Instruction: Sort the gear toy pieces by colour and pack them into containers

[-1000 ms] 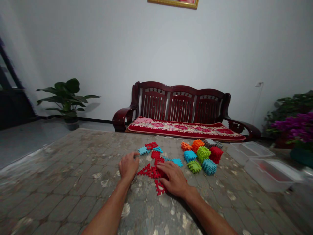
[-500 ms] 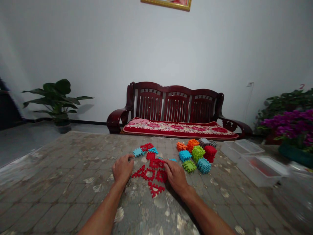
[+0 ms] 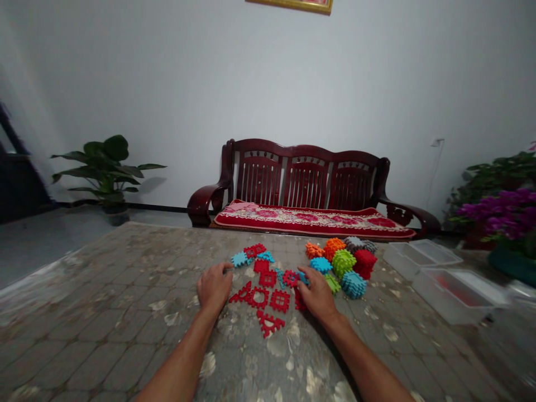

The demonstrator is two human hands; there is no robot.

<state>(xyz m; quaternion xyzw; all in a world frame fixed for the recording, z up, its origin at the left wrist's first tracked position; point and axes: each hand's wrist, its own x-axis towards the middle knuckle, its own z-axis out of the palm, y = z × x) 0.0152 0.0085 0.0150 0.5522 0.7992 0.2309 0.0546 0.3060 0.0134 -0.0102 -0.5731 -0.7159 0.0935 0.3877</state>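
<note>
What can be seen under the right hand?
Parts of a red piece and a blue piece show beside the right hand; it hides the rest. Anything else beneath cannot be seen.

Is a broad table [image 3: 159, 229], covered with a grey-brown cloth [image 3: 121, 290] patterned in lines like paving and pale shell shapes. Carries, near the middle, a loose group of flat, notch-edged red pieces [image 3: 280, 300] and blue pieces [image 3: 240, 259], including squares and triangles, one square with a round hole and another with a window-like cross. Holds, to the right of these, a close cluster of notched stacks: orange stacks [image 3: 334, 248], grey stacks [image 3: 354, 243], blue stacks [image 3: 354, 285], green stacks [image 3: 343, 262] and a red stack [image 3: 365, 263]. Bears, farther right, clear plastic boxes [image 3: 454, 298], including one with something red inside, too indistinct to name.
</note>
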